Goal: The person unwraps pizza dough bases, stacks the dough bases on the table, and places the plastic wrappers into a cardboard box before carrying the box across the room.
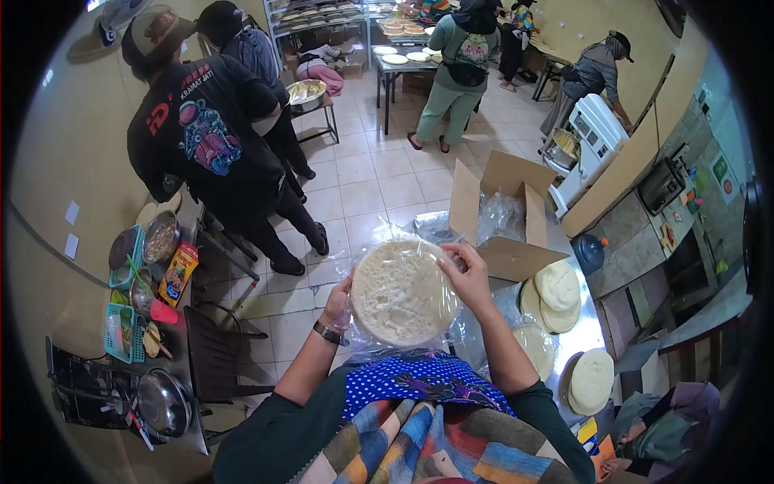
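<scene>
A pale, round, flat pizza base (403, 294) with a dimpled surface is held up in front of my chest, inside a see-through plastic bag (377, 242). My left hand (339, 302), with a dark watch on its wrist, grips the left edge through the plastic. On the upper right edge, my right hand (466, 276) has its fingers bent over the rim. To the right, more round bases (556, 297) lie stacked on the metal table (582, 343), and another stack (591, 381) sits nearer to me.
An open cardboard box (516, 256) with plastic bags (501, 218) inside stands beyond my right hand. At left, a side table holds bowls (161, 238), baskets and a metal pot (164, 402). A brown chair (216, 355) stands there. Several people work around the room; one (205, 145) stands close at left.
</scene>
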Available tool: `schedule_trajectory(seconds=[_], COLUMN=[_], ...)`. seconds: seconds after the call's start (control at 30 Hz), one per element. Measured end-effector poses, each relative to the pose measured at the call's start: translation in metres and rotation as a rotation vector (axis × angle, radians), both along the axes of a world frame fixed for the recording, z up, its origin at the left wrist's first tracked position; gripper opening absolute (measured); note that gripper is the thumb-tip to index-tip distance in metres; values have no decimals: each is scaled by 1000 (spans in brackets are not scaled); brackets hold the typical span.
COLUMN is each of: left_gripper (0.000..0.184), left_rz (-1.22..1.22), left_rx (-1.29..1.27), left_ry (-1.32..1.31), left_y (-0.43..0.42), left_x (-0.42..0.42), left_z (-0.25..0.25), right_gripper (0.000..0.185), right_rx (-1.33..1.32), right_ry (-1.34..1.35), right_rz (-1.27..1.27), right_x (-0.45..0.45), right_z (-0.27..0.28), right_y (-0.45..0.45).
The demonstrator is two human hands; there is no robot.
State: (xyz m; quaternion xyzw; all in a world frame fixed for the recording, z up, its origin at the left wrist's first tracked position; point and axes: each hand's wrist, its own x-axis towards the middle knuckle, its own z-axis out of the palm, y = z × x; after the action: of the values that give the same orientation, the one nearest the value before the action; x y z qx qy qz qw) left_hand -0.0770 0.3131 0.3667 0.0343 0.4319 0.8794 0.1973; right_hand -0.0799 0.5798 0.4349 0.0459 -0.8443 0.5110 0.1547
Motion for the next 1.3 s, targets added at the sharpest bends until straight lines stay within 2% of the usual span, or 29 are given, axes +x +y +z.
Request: schedule_trajectory(seconds=[0.07, 0.1, 0.17, 0.27, 0.3, 0.37, 0.43, 0.47, 0.53, 0.57, 0.6, 0.67, 0.7, 0.73, 0.8, 0.83, 0.9, 0.93, 1.0, 1.03, 1.1, 1.13, 1.2, 1.3], left_gripper=[53, 53, 54, 56, 56, 56, 56, 56, 56, 55, 55, 55, 55, 55, 55, 55, 56, 56, 55, 55, 55, 55, 56, 56], left_rz=[-312, -316, -305, -250, -251, -125, -132, -140, -109, -79, -79, -183, -182, -170, -156, -173, -197, -195, 0, 0, -190, -191, -150, -88], left_rx=[683, 684, 525, 445, 446, 208, 258, 307, 318, 327, 328, 421, 421, 435, 449, 469, 464, 463, 16, 15, 425, 425, 497, 470], left_ry=[-40, -30, -289, -295, -289, -302, -281, -264, -275, -290, -287, -350, -349, -342, -333, -336, -330, -330, -136, -135, -252, -252, -245, -265], left_y=[-4, -6, -9, -8, -8, -6, -8, -11, -14, -17, -19, -23, -23, -24, -29, -33, -43, -43, -47, -50, -52, -50, -45, -46], left_x=[-8, -10, -14, -10, -8, -4, -7, -7, -8, -8, -8, -7, -8, -9, -12, -12, -14, -13, -8, -10, -17, -15, -10, -12], left_z=[-14, -17, -24, -17, -10, 5, -6, -12, -24, -30, -30, -29, -32, -36, -37, -35, -34, -34, -40, -52, -62, -58, -46, -50], right_gripper=[30, 28, 27, 24, 22, 21, 26, 26, 38, 59, 59, 78, 99, 99, 104, 104, 93, 93, 70, 70, 51, 51, 42, 37], right_rx=[-59, -120, -116, -166, -224, -281, -483, -481, -393, -445, -444, -392, -386, -387, -303, -302, 46, 45, -62, -62, -306, -306, -59, 1], right_ry=[-93, -191, -203, -203, -181, -155, -95, -91, -162, -354, -351, -373, -401, -400, -239, -237, -156, -156, -206, -205, -263, -262, -73, 40], right_rz=[60, 121, 140, 155, 89, 24, -68, -66, 57, 150, 151, 254, 341, 343, 583, 586, 767, 769, 690, 690, 510, 510, 483, 538], right_x=[1, 2, 4, 8, 8, 4, 1, 3, 7, 11, 13, 18, 21, 24, 32, 36, 42, 45, 52, 53, 52, 51, 47, 53], right_z=[-2, -3, -4, -4, -8, -16, -25, -28, -27, -24, -22, -20, -11, -6, 0, 5, 12, 12, 7, 4, -4, -8, -6, 17], right_y=[1, 0, -2, -4, -4, -4, -2, -4, -7, -6, -9, -16, -14, -12, -6, -1, 6, 7, 5, 3, 0, 1, 1, -3])
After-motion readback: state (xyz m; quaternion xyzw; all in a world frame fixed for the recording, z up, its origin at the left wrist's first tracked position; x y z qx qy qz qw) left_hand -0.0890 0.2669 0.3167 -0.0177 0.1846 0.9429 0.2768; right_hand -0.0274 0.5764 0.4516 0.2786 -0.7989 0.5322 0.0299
